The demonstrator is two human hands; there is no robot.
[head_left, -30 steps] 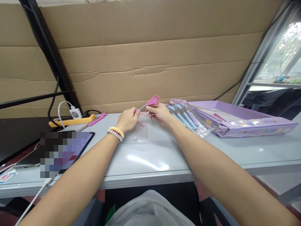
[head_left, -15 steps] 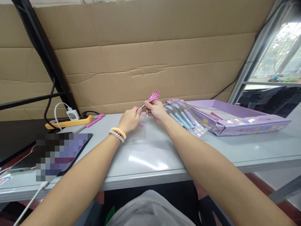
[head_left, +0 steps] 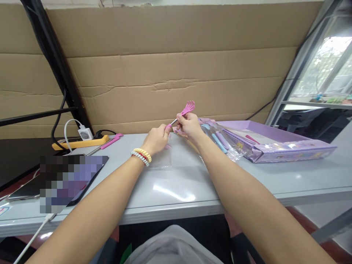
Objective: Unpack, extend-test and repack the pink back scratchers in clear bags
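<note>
A pink back scratcher (head_left: 189, 106) with a small claw-shaped head and a thin metal rod is held between both hands above the table. My left hand (head_left: 157, 139), with braided bands at its wrist, is closed around the pink handle end. The fingers of my right hand (head_left: 189, 125) pinch the rod close under the head. Beneath my left hand lies a clear plastic bag (head_left: 162, 160). To the right, partly hidden by my right forearm, are blue and purple handled items (head_left: 221, 141) in clear wrapping.
An open purple box (head_left: 291, 153) stands on the right of the grey table (head_left: 176, 183). At the left are another pink-handled tool (head_left: 111, 141), a yellow power strip (head_left: 82, 143) with a white charger (head_left: 85, 132), and a tablet (head_left: 90, 172). Cardboard (head_left: 170, 66) lines the back.
Both hands have moved a little to the right with the back scratcher, its head now slightly higher. My right hand covers more of the wrapped blue items.
</note>
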